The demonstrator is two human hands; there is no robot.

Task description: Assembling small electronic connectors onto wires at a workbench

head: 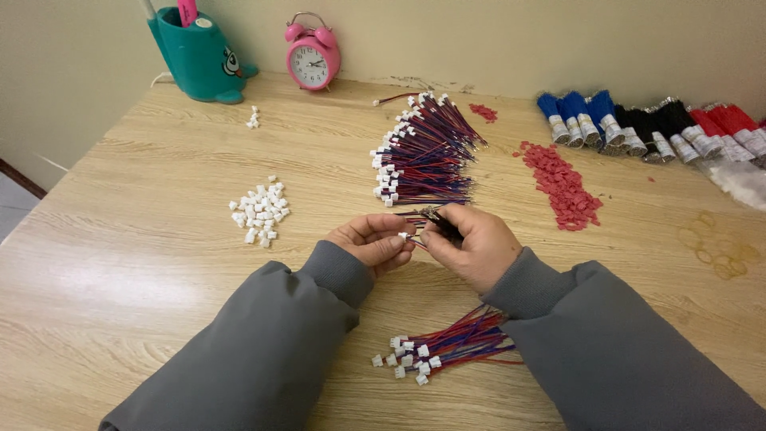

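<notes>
From the head view, the left hand [373, 242] is curling narrowly, pinching a small white connector [404, 236] at its fingertips, while the right hand [471, 243] is closing around a bundle of red and blue wires [427, 215], the two hands touching above the wooden table [144, 263]. A pile of loose white connectors [260, 212] is lying to the left, finished wire bundles [423, 156] beyond, and a pink alarm clock [312, 53] is standing against the wall.

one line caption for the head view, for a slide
Two hands pinch a white connector on red-blue wires between wire bundles on a wooden table.
</notes>
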